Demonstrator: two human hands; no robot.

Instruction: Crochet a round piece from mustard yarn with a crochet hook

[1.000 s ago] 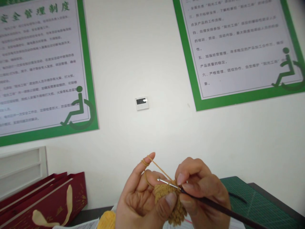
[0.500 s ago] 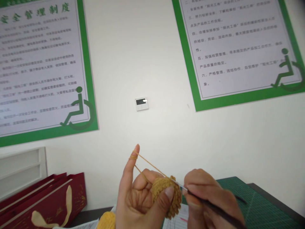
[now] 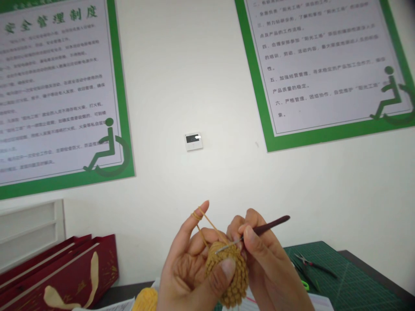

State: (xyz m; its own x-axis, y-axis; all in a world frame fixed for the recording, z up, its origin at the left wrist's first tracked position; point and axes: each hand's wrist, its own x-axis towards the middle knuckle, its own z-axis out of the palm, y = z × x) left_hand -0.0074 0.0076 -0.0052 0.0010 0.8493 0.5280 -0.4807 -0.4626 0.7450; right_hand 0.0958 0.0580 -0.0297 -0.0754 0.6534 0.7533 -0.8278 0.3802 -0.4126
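My left hand point(image 3: 194, 263) pinches a mustard-yellow crocheted piece point(image 3: 231, 280) with a bumpy surface, its thumb pressed on the front. Yarn point(image 3: 209, 219) of the same colour wraps around the raised left index finger and runs down to the top of the piece. My right hand point(image 3: 267, 255) grips a crochet hook point(image 3: 269, 225) with a dark red handle, which points up to the right. The hook's metal shaft lies across the upper part of the piece, its tip toward the left. Right fingertips are close to the piece's upper right edge; whether they touch it I cannot tell.
A yellow yarn ball point(image 3: 145, 299) sits at the bottom, beside papers. Dark red gift bags point(image 3: 74, 276) stand at left. On the green cutting mat point(image 3: 353, 276) lie pliers point(image 3: 316, 264) and a bright green-handled tool point(image 3: 304, 285). Behind is a white wall with posters.
My right hand has turned, so the hook's handle now points up rightward instead of down. My left index finger has tilted right, and the piece has shifted slightly down. The pliers are now uncovered.
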